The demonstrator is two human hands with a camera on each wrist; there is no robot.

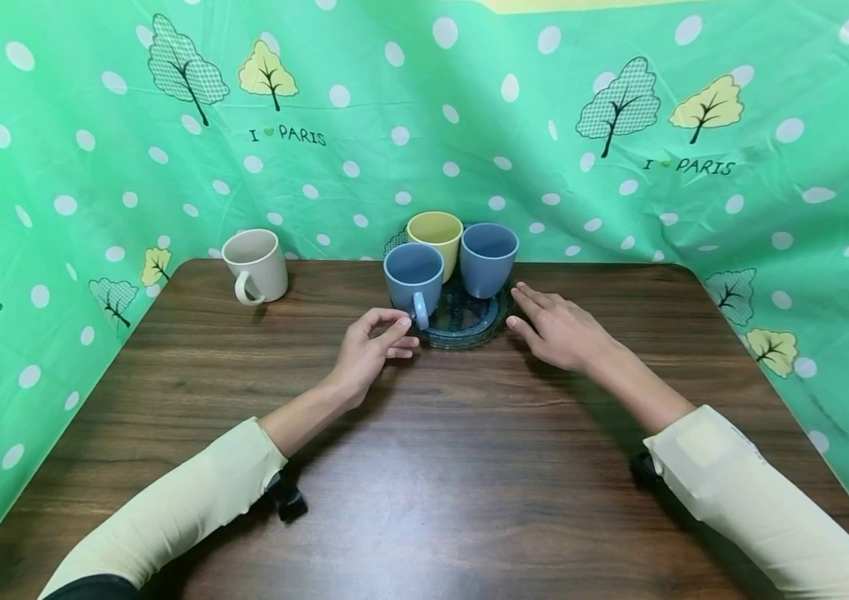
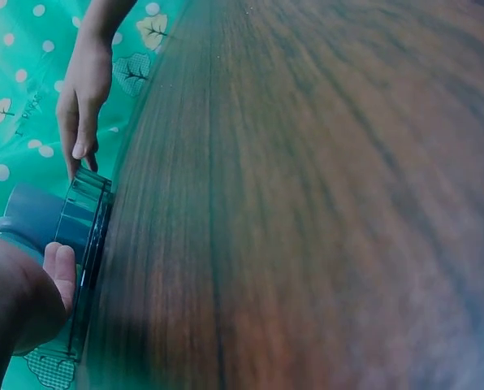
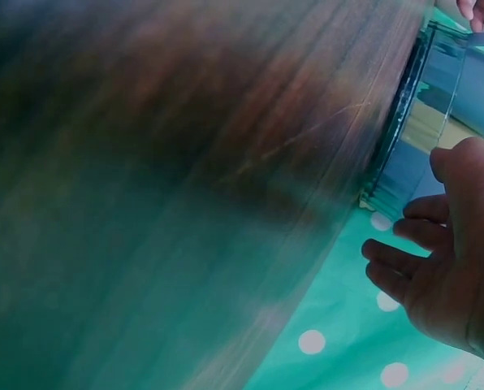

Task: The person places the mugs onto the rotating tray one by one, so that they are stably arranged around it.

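On a round, clear blue tray (image 1: pixel 461 340) at the back of the table stand a yellow cup (image 1: pixel 439 229) and two blue cups. The front-left one is a blue mug (image 1: pixel 411 279) whose handle faces the front. With thumb and forefinger my left hand (image 1: pixel 366 354) pinches the low end of that handle; its other fingers extend beside the tray wall. The second blue cup (image 1: pixel 487 265) stands at the tray's right, no handle visible. Fingers extended, my right hand (image 1: pixel 562 332) is at the tray's right edge; whether it touches the rim, I cannot tell.
A white mug (image 1: pixel 259 265) stands apart at the table's back left, handle toward the front. The dark wooden table (image 1: pixel 454 467) meets a green dotted cloth (image 1: pixel 364 108) behind it and along both sides.
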